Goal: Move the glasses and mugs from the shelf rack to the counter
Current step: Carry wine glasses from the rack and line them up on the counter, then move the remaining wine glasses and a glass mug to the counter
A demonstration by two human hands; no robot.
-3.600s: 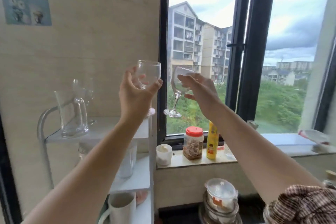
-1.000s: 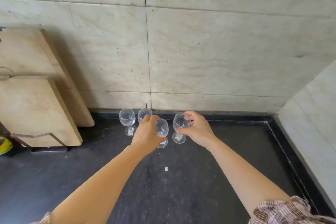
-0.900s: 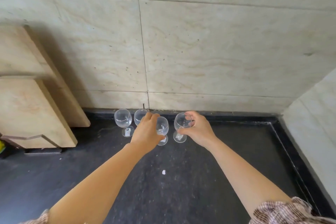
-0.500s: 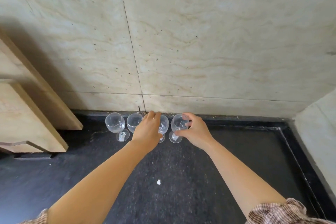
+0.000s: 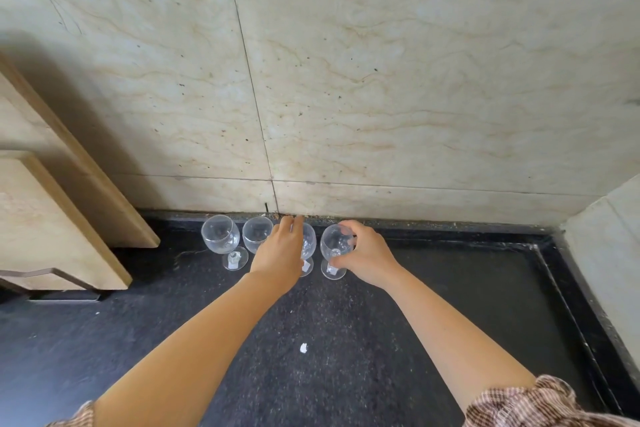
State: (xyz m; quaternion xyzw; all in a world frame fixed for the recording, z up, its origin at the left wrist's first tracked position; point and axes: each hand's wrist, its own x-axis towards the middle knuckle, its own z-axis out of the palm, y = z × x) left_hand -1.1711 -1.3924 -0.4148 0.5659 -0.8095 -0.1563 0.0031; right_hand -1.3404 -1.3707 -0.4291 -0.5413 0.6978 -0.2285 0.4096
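Glass bowls nearly touch: right hand (image 5: 367, 260) pinches the rightmost wine glass (image 5: 330, 246); left hand (image 5: 278, 255) covers the neighbouring glass (image 5: 309, 242), grip indeterminate. Careless release may clash them.

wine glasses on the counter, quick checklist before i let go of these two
1. Right-hand glass foot flat on counter: ok.
2. Left-hand glass seated: cannot tell, the hand hides most of it.
3. Those two bowls apart: ok, narrowly.
4. Far-left glass and second glass upright: ok.
5. Right hand released: not ok, it grips the bowl.
6. Left hand released: cannot tell.
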